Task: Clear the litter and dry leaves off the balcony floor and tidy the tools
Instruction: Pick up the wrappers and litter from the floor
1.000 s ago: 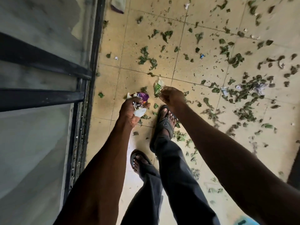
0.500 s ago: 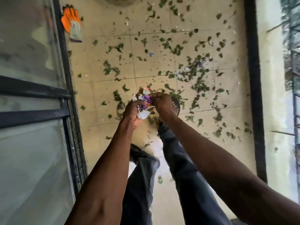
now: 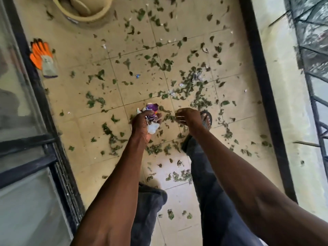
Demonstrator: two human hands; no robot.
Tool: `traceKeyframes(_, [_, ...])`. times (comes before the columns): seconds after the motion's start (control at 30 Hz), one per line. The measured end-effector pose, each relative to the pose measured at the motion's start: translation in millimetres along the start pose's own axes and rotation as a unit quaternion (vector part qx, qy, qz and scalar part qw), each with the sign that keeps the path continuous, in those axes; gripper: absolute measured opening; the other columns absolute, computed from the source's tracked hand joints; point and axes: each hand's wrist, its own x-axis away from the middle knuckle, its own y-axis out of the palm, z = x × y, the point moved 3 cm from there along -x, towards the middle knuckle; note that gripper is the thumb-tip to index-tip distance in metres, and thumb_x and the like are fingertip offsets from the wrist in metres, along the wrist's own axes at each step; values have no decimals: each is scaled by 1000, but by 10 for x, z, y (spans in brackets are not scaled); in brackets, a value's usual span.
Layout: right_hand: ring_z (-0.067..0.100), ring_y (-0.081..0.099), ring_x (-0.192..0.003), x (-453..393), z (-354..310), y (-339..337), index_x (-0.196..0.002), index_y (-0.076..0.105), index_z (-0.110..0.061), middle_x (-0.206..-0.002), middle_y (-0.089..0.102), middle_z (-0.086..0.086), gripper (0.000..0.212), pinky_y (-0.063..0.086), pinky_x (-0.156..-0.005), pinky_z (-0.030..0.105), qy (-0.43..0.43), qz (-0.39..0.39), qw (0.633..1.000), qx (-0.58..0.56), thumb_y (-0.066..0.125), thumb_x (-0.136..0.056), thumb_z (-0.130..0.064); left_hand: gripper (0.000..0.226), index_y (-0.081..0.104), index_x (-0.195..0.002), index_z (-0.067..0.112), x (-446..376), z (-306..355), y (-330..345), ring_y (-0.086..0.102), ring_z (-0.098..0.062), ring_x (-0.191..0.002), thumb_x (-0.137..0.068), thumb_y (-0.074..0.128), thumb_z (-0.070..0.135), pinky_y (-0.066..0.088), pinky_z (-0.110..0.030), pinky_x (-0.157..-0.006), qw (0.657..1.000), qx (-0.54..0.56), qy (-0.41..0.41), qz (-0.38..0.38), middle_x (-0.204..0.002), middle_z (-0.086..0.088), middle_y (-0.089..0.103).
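My left hand (image 3: 142,122) grips a bunch of litter (image 3: 152,111): purple wrapper, white paper and scraps poking out above and below the fist. My right hand (image 3: 187,116) hangs just to its right, apart from the bunch, fingers loosely curled with nothing visible in them. Dry green leaves (image 3: 193,86) and small bits of paper lie scattered over the beige tiled balcony floor (image 3: 85,50), thickest ahead and to the right of my hands. An orange and grey work glove (image 3: 42,56) lies flat by the left door frame.
A beige round pot (image 3: 83,8) stands at the top left. A dark-framed glass sliding door (image 3: 26,121) runs down the left side. A low wall with a black border strip (image 3: 262,86) and a metal railing (image 3: 316,68) close the right side. My sandalled foot (image 3: 206,119) is under the right hand.
I have risen, so the floor looks farther away and the pot has come into view. My right hand has drawn away from the litter bunch, which stays in my left hand.
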Motion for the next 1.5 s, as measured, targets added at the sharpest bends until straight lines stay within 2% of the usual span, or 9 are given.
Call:
traceKeyframes(0.17, [17, 64, -55, -520, -204, -558, -75, 64, -8, -72, 67, 10, 31, 51, -49, 22, 17, 18, 999, 47, 44, -97, -2, 70, 33, -150, 17, -226, -159, 812, 60, -26, -95, -86, 58, 6, 45, -42, -89, 994, -86, 9, 61, -135, -6, 50])
traceKeyframes(0.37, [20, 57, -53, -1015, -497, -1107, -70, 65, -6, -67, 66, 12, 24, 46, -55, 25, 27, 51, 997, 52, 54, -91, -4, 30, 62, -97, 5, -741, -307, 1238, 64, -20, -52, -100, 47, 31, 50, -24, -42, 962, -218, -24, 164, -99, -12, 59])
traceKeyframes(0.5, [22, 58, -57, -1398, -562, -1199, -72, 69, 1, -69, 67, 16, 14, 48, -56, 31, -1, 73, 990, 118, 61, -82, -4, 33, 51, -78, 8, -1146, -313, 1404, 58, -25, -72, -103, 41, 26, 47, -37, -88, 953, -244, -44, 175, -96, -6, 55])
traceKeyframes(0.6, [28, 65, -66, -1661, -513, -998, -73, 71, -2, -73, 70, 16, 12, 56, -65, 41, -35, 62, 976, 204, 68, -82, -9, 27, 62, -76, 7, -1410, -241, 1395, 63, -25, -59, -88, 61, 31, 48, -38, -81, 951, -269, -45, 149, -70, -10, 65])
traceKeyframes(0.73, [29, 67, -84, -1945, -439, -597, -91, 75, -8, -92, 73, 13, 14, 53, -72, 31, -55, 24, 943, 326, 63, -86, -11, 60, 60, -124, -1, -1788, -139, 1371, 57, -29, -112, -77, 65, 37, 35, -38, -107, 947, -290, -84, 111, -109, -17, 66])
traceKeyframes(0.87, [33, 65, -85, -2308, -362, -239, -93, 69, -10, -93, 69, 15, 15, 54, -71, 37, -104, 51, 899, 422, 57, -86, -7, 43, 63, -113, -2, -2305, -71, 1251, 61, -33, -104, -81, 64, 27, 36, -41, -112, 940, -311, -108, 94, -105, -16, 68])
traceKeyframes(1.03, [39, 59, -99, -2879, -114, 314, -132, 49, -8, -120, 55, 19, 40, 53, -77, 46, -208, 54, 803, 556, 50, -92, -7, 6, 63, -78, 13, -2887, 57, 1071, 57, -18, -53, -79, 63, 18, 50, -21, -55, 937, -324, -121, 56, -62, -2, 57])
traceKeyframes(1.2, [33, 51, -114, -3150, 63, 481, -139, 40, -6, -135, 43, 19, 47, 48, -87, 41, -238, 18, 722, 649, 52, -94, -7, 17, 61, -78, 11, -3183, 168, 961, 54, -14, -47, -92, 52, 10, 49, -20, -52, 936, -333, -113, 25, -55, 1, 57])
traceKeyframes(1.5, [27, 62, -83, -3050, -153, 205, -109, 54, -6, -98, 60, 9, 22, 52, -52, 30, 6, 259, 965, 36, 48, -88, -5, 11, 55, -75, 14, -3138, 448, 1023, 46, -15, -52, -70, 64, 13, 42, -16, -49, 941, -315, -119, 45, -68, -1, 48])
